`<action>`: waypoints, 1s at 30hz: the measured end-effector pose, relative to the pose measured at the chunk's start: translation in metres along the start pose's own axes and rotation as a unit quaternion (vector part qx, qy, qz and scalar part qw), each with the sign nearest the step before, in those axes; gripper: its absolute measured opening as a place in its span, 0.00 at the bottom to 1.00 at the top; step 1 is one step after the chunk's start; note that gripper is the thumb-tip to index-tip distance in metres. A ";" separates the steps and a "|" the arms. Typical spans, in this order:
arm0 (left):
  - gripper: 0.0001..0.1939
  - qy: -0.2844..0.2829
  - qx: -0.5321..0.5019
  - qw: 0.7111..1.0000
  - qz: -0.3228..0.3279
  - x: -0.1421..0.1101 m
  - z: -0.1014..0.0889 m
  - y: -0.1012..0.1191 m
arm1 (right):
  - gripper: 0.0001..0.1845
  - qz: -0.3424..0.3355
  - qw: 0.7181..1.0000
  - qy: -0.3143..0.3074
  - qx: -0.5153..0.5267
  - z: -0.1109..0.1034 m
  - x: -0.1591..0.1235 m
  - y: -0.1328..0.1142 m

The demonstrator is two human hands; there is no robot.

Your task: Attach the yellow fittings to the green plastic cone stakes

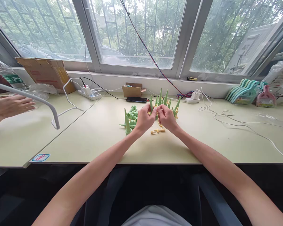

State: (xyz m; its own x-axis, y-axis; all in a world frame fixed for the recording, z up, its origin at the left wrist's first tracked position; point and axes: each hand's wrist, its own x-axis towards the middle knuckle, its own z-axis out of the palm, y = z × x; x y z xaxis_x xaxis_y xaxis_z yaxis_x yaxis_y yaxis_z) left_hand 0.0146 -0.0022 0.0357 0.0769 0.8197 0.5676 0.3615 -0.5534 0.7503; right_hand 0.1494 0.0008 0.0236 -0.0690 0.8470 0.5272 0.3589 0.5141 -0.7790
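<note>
My left hand point(145, 118) is closed around a green cone-shaped spike point(151, 104), its tip pointing up. Close beside it, the fingertips of my right hand point(167, 116) are pinched together near the spike's base; what they hold is too small to make out. Left of my hands lies a pile of green spikes point(128, 128), some standing and some lying down. Behind my hands more green spikes point(165, 97) stand upright, with a few yellow pieces among them. Small yellow pieces point(159, 130) lie on the table just below my hands.
A phone point(136, 99) and a small open cardboard box point(133, 90) sit behind. Power strips point(91, 94) and loose white cables point(240, 121) lie on both sides. Dustpan-like sets point(242, 91) stand at right. Another person's hand point(11, 106) is at left behind a white metal bar point(37, 99).
</note>
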 end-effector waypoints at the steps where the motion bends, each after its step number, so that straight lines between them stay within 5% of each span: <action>1: 0.09 0.000 -0.001 1.000 0.000 0.000 0.000 0.000 | 0.19 0.001 1.000 0.000 -0.001 0.000 0.000 0.000; 30: 0.09 0.002 0.006 1.000 0.007 -0.001 0.002 0.001 | 0.19 0.006 1.000 0.000 -0.013 0.000 0.000 -0.003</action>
State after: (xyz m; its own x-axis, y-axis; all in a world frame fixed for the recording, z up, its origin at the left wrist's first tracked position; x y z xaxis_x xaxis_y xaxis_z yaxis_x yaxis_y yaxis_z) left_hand 0.0162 -0.0035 0.0349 0.0793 0.8112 0.5793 0.3720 -0.5632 0.7378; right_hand 0.1485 -0.0009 0.0264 -0.0652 0.8533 0.5174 0.3831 0.5002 -0.7766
